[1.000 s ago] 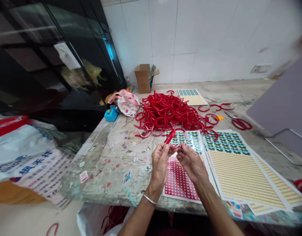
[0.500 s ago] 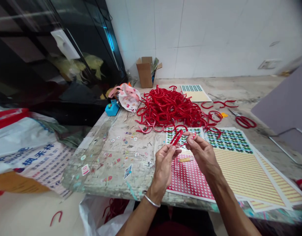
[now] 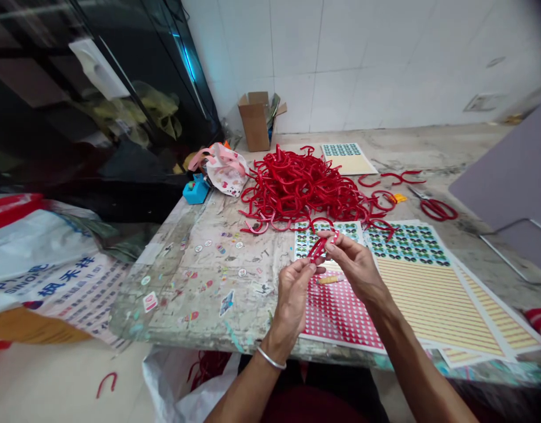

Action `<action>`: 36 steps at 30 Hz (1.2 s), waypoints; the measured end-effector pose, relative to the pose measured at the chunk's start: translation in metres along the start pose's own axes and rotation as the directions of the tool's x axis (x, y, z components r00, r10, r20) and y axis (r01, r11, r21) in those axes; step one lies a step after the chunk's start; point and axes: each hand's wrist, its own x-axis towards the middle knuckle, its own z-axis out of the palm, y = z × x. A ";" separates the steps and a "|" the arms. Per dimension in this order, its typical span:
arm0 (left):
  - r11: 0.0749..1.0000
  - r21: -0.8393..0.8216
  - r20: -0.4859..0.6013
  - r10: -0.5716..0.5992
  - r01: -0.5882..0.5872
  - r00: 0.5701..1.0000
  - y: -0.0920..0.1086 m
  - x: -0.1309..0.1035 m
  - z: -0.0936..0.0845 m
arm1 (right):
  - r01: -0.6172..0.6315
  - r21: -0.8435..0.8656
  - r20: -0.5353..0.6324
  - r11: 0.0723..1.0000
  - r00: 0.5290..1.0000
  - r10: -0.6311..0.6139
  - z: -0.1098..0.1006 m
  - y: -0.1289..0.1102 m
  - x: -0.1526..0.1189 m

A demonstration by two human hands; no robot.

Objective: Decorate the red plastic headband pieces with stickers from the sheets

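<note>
My left hand [image 3: 291, 294] pinches the lower end of a red curved band [image 3: 315, 250], which is held up over the sheets. My right hand [image 3: 356, 264] is closed at the band's upper end, its thumb and fingers on a small red strip with white marks [image 3: 334, 237]. The strip lies close against the band; fingers partly hide where they meet. Below the hands is a red sheet with white hearts [image 3: 341, 320], with a small yellow-handled tool [image 3: 330, 280] on it. A large heap of similar red bands [image 3: 301, 188] lies just beyond.
Striped yellow sheets with a blue-green pattern [image 3: 433, 299] lie at right. Red-handled scissors [image 3: 438, 210] rest behind them. At the back left are a cardboard box [image 3: 254, 123], a pink-and-white bag [image 3: 226, 170] and a blue tape dispenser [image 3: 195, 191]. One red band [image 3: 106, 382] is on the floor.
My right hand has moved slightly left and in toward the band, bringing the small strip against it. The view has shifted a little.
</note>
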 end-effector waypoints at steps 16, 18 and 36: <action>0.999 0.039 0.006 0.021 -0.022 1.000 -0.003 0.000 -0.003 | 0.004 -0.024 -0.052 1.000 0.999 -0.005 0.001 0.008 0.001; 0.999 0.044 0.015 0.025 -0.026 1.000 -0.004 -0.001 -0.003 | 0.008 -0.030 -0.057 1.000 0.998 -0.010 0.002 0.008 0.000; 0.990 0.123 0.045 0.059 -0.064 0.997 -0.011 0.000 -0.005 | 0.079 -0.139 -0.094 0.987 0.991 -0.093 0.002 0.017 -0.003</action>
